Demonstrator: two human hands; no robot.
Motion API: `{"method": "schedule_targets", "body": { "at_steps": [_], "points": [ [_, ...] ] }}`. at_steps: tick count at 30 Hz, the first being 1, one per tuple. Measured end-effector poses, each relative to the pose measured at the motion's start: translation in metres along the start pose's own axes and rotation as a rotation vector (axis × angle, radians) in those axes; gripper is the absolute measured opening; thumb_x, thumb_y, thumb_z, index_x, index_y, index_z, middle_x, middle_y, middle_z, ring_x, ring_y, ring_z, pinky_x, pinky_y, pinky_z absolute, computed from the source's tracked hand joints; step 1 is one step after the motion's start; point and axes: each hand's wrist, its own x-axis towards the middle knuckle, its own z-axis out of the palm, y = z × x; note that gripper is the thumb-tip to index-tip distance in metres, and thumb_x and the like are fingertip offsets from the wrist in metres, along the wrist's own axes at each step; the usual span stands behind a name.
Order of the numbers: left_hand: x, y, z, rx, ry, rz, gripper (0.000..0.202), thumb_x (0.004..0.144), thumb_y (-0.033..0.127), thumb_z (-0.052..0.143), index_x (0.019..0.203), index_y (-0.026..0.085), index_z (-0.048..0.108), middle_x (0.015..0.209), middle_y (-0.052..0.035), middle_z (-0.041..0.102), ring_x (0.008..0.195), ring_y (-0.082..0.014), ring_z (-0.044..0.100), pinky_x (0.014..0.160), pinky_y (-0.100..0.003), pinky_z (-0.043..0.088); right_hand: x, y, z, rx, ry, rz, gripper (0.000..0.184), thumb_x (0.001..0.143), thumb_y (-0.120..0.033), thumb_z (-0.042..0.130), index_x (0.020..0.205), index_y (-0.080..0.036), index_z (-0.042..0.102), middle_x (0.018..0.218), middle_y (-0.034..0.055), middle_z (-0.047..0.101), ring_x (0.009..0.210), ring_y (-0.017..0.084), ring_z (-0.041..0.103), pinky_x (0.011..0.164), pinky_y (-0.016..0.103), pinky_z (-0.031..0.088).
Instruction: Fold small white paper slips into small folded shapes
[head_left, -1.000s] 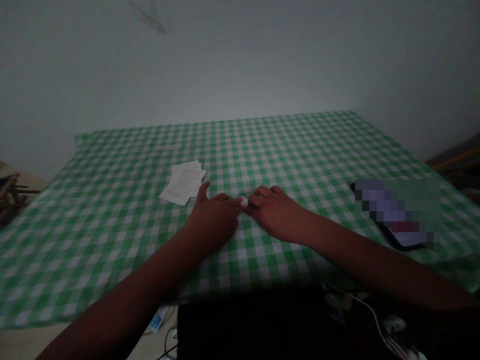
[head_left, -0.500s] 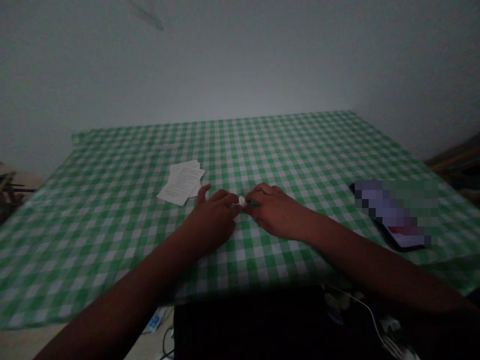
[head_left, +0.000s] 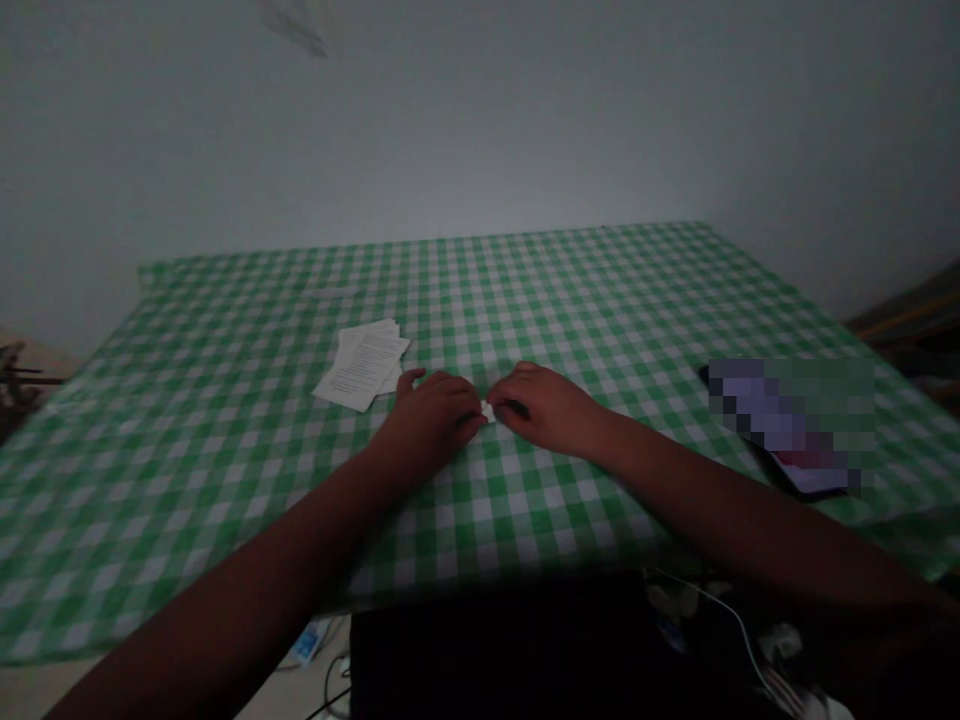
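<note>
My left hand (head_left: 431, 418) and my right hand (head_left: 551, 410) rest on the green checked tablecloth (head_left: 225, 450) near the middle of the table, fingertips meeting. Both are closed in a pinch on a small white object (head_left: 487, 410) between them. The object is mostly hidden by my fingers and too small to name. A few printed white paper slips (head_left: 365, 364) lie just beyond my left hand.
A dark phone (head_left: 795, 440), partly blurred out, lies on the cloth at the right. Below the table's near edge there are white cables (head_left: 739, 625) and small items on the floor. A plain wall stands behind the table.
Both hands have curled tighter around the small white object and shifted slightly away from me. My left thumb has folded in. The papers and phone have not moved.
</note>
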Motion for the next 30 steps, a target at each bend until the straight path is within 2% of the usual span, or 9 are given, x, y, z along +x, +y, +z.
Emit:
{"method": "schedule_targets", "body": {
  "at_steps": [3, 6, 11, 17, 26, 30],
  "points": [
    [0.0007, -0.0042, 0.0016, -0.069, -0.025, 0.015, 0.008, 0.091, 0.028, 0.06, 0.093, 0.026, 0.068, 0.108, -0.0004, 0.071, 0.107, -0.0217, 0.061, 0.105, -0.051, 0.028, 0.0014, 0.0022, 0.0033, 0.003, 0.057, 0.086, 0.01, 0.086, -0.013, 0.056, 0.088, -0.019, 0.063, 0.084, 0.0026, 0.068, 0.084, 0.019, 0.057, 0.085, 0.034, 0.043],
    [0.001, -0.007, 0.0034, -0.109, -0.021, 0.031, 0.009, 0.091, 0.028, 0.06, 0.095, 0.026, 0.067, 0.109, -0.0008, 0.071, 0.108, -0.0213, 0.06, 0.104, -0.048, 0.029, 0.0007, -0.0002, 0.0051, 0.005, 0.06, 0.134, 0.004, 0.084, -0.019, 0.061, 0.087, -0.02, 0.06, 0.084, 0.0031, 0.065, 0.086, 0.02, 0.055, 0.081, 0.033, 0.043],
    [0.0013, -0.0075, 0.0055, -0.127, -0.013, 0.028, 0.008, 0.09, 0.028, 0.062, 0.096, 0.025, 0.066, 0.109, -0.0006, 0.071, 0.109, -0.0205, 0.06, 0.105, -0.046, 0.027, 0.0005, -0.0045, 0.0078, -0.012, 0.06, 0.174, 0.01, 0.081, -0.021, 0.064, 0.082, -0.021, 0.054, 0.081, 0.0023, 0.062, 0.083, 0.019, 0.054, 0.075, 0.032, 0.04],
    [0.0018, -0.0077, 0.0062, -0.138, -0.016, 0.004, 0.009, 0.088, 0.026, 0.065, 0.096, 0.026, 0.066, 0.109, 0.001, 0.071, 0.112, -0.021, 0.059, 0.107, -0.049, 0.022, 0.0077, -0.0023, 0.0079, 0.0, 0.063, 0.29, 0.018, 0.08, -0.024, 0.066, 0.075, -0.021, 0.049, 0.074, -0.0004, 0.058, 0.074, 0.016, 0.051, 0.069, 0.03, 0.036],
    [0.0014, -0.008, 0.0049, -0.144, -0.035, -0.011, 0.006, 0.088, 0.027, 0.066, 0.094, 0.027, 0.069, 0.111, 0.0018, 0.07, 0.11, -0.0207, 0.06, 0.107, -0.049, 0.02, 0.0028, -0.0049, 0.0069, 0.026, 0.015, 0.238, 0.02, 0.077, -0.022, 0.066, 0.072, -0.022, 0.046, 0.071, -0.0015, 0.056, 0.071, 0.015, 0.049, 0.065, 0.029, 0.034],
    [0.0017, -0.0066, 0.0024, -0.14, -0.044, -0.005, 0.007, 0.089, 0.027, 0.065, 0.093, 0.027, 0.07, 0.111, 0.0016, 0.07, 0.11, -0.0209, 0.06, 0.107, -0.051, 0.019, 0.0033, -0.0035, 0.0066, 0.011, 0.022, 0.259, 0.023, 0.079, -0.024, 0.066, 0.07, -0.022, 0.045, 0.07, -0.0015, 0.054, 0.069, 0.015, 0.047, 0.063, 0.03, 0.031]
  ]
}}
